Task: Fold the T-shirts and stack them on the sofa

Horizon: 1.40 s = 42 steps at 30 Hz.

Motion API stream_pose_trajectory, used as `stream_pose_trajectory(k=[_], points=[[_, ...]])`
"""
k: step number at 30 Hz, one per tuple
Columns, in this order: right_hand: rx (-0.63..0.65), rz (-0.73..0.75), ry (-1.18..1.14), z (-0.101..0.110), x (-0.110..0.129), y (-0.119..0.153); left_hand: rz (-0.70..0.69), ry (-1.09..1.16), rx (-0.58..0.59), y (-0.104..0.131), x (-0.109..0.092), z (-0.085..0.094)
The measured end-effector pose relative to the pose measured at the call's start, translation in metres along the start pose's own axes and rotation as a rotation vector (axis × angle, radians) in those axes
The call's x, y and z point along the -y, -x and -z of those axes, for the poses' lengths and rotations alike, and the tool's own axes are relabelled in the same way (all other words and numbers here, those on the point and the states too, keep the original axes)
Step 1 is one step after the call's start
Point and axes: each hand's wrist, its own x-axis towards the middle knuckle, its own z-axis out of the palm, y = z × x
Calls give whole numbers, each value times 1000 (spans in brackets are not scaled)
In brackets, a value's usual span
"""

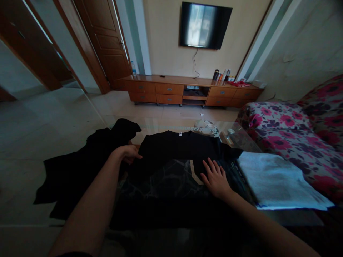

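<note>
A black T-shirt with a small white neck label lies spread on the glass table in front of me, collar away from me. Its lower part shows a dark grey veined pattern and a beige strip. At its left edge, my left hand has its fingers curled and thumb on the cloth, gripping the shirt's side; the fingertips are partly hidden. My right hand rests flat with spread fingers on the right part of the shirt. Another black garment lies in a loose heap left of my left hand.
A folded light-blue cloth lies on the table's right side, near a floral sofa. Toward the table's far edge are a crumpled white plastic bag and a small jar. Beyond stands a low wooden cabinet under a television.
</note>
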Motion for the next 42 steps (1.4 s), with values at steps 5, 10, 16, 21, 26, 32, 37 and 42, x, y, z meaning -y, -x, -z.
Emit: stream_pose_trajectory(k=[5,10,16,21,26,32,37,42], points=[[7,0,-4,2,0,0,-57,1,-189,-12,-34,-15],[-1,1,0,3,1,0,-137,27,-443,-23,-42,-32],[-28,14,-7,1,0,1,-251,-135,-726,-18,-30,-44],[-38,24,-10,1,0,1,-403,-274,-690,-13,-38,-49],[-36,17,-13,1,-1,0,-309,-323,-599,-17,-42,-64],[-33,22,-21,2,2,2,-299,-339,-552,-26,-31,-77],[-82,-8,-96,29,-13,-16,-277,-374,-636,-21,-39,-76],[-369,-596,-22,66,-77,-53,-291,-399,-614,-11,-47,-78]])
